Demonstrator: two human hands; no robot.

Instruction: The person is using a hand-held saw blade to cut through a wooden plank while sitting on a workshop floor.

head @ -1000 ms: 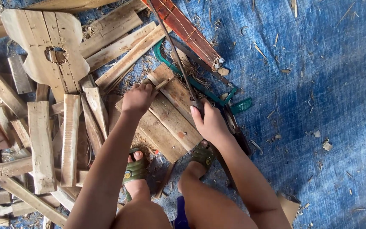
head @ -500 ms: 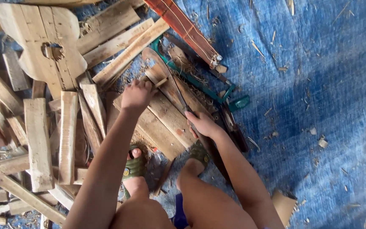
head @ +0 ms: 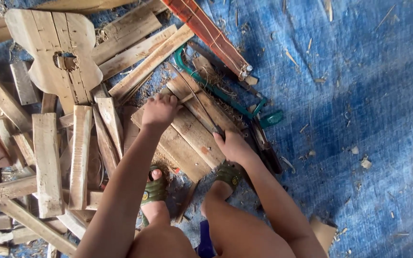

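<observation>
Planks (head: 187, 138) crowd left hand (head: 158, 111) gripping a stick; right hand (head: 234, 145) grips blade handle (tarp (head: 359, 95) open rightward).

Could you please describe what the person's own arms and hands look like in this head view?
Both arms are bare from the bottom edge of the picture to the wrist, with no sleeves. The left hand and right hand wear no gloves, and no rings, watch or bracelet can be made out. Below them, each foot wears an olive-green open-toed rubber sandal.
</observation>
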